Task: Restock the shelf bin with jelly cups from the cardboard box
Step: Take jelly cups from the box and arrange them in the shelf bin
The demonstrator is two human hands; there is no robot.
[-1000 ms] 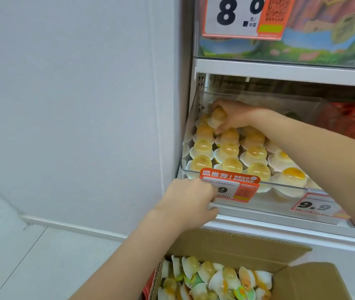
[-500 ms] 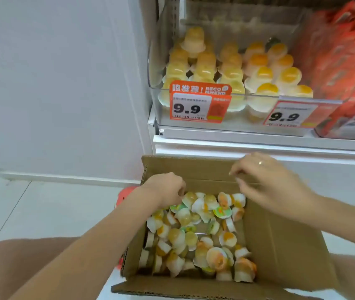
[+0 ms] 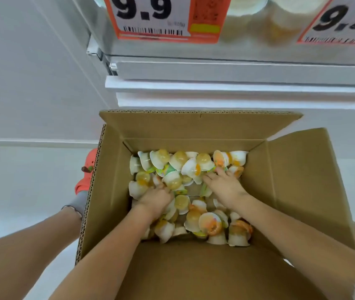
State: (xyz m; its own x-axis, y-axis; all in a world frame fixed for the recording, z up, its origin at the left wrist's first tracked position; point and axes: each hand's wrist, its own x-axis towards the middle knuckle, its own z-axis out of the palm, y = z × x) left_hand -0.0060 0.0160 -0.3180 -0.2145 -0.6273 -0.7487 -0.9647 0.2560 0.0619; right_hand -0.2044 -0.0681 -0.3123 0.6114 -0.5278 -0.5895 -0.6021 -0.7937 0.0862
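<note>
Retail shop aisle. Evidence: orange price tags (image 3: 163,18) (printed "9.9", with barcode) clipped to shelf edge (image 3: 237,72) at far side; cardboard box (image 3: 302,191) of stock on pale floor (image 3: 20,180).

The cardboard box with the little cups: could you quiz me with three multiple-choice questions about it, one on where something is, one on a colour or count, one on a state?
1. Where are both hands?
A. on the shelf
B. inside the cardboard box
C. on the floor

2. How many price tags reading 9.9 show above?
A. one
B. two
C. four

3. How do the box flaps stand?
A. taped shut
B. folded open
C. torn off

Answers:
1 B: the left hand and right hand rest among the jelly cups in the cardboard box.
2 B: one price tag at left, a second price tag at right.
3 B: the flaps spread outward.
</note>
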